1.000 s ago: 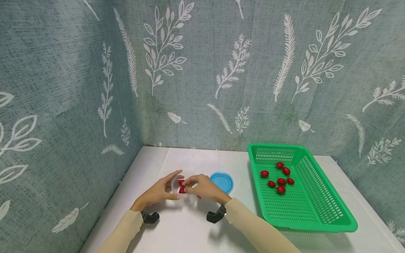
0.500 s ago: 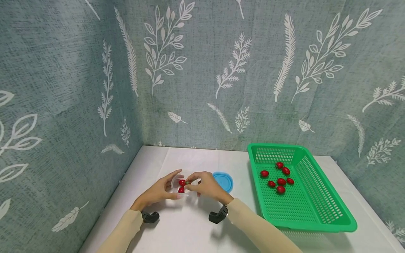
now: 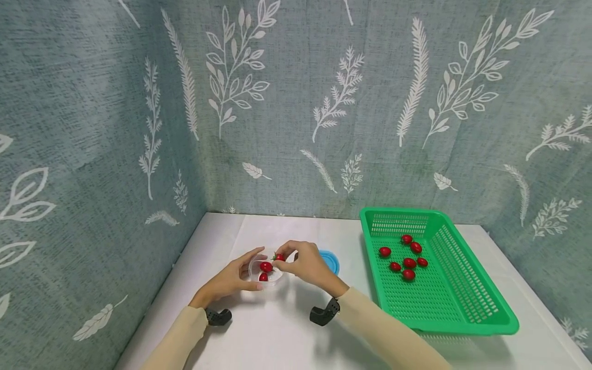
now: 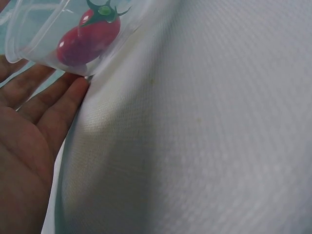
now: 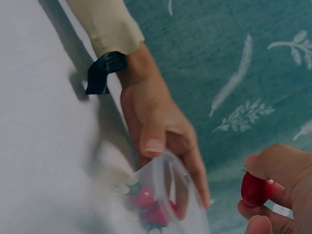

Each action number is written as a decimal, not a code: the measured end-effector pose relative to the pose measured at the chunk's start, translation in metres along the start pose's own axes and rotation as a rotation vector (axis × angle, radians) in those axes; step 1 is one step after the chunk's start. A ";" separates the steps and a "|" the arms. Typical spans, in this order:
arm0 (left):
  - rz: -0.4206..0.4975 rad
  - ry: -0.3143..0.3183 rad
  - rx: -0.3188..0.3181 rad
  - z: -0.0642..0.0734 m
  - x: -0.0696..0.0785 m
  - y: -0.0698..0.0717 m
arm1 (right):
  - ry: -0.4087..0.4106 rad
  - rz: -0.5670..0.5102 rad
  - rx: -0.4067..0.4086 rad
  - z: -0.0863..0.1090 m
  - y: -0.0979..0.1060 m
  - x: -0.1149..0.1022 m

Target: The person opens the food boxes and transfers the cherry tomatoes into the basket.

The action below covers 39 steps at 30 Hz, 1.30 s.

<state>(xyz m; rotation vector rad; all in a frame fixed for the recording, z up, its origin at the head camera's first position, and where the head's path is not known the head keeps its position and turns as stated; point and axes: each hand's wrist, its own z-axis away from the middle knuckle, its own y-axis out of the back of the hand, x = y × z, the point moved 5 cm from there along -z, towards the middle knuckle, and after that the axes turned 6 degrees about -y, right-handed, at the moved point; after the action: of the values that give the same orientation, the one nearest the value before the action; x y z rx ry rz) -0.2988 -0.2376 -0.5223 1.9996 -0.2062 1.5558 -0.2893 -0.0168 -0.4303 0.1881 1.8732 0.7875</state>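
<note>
A clear plastic tub [image 3: 276, 278] stands on the white table, and my left hand [image 3: 230, 279] holds it from the left, thumb on the near side and fingers on the far side. Inside lie red cherry tomatoes [image 3: 265, 266]; through the wall the left wrist view shows one with a green stem cap [image 4: 104, 10]. My right hand [image 3: 305, 264] pinches another cherry tomato [image 5: 254, 189] between thumb and fingers. In the head view this tomato is over the tub's right rim, its green stem pointing left.
Right of the tub lies a blue lid [image 3: 331, 261], partly hidden behind my right hand. A green slotted basket [image 3: 444, 308] with several cherry tomatoes [image 3: 409, 263] stands farther right. Patterned cloth walls [image 3: 287, 118] border the table [image 3: 277, 329] at the back and left.
My right hand has lifted a cherry tomato up from inside the tub and drawn back slightly right, covering more of the blue lid. The left hand stays in place at the tub.
</note>
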 end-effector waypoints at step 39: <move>0.022 -0.019 -0.009 0.002 0.000 0.001 | -0.093 0.150 0.119 0.048 0.132 0.042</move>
<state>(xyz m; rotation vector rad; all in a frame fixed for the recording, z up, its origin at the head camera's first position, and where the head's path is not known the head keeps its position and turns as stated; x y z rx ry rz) -0.2979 -0.2393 -0.5221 2.0120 -0.2433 1.5473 -0.2951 0.1252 -0.3948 0.4376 1.8338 0.7556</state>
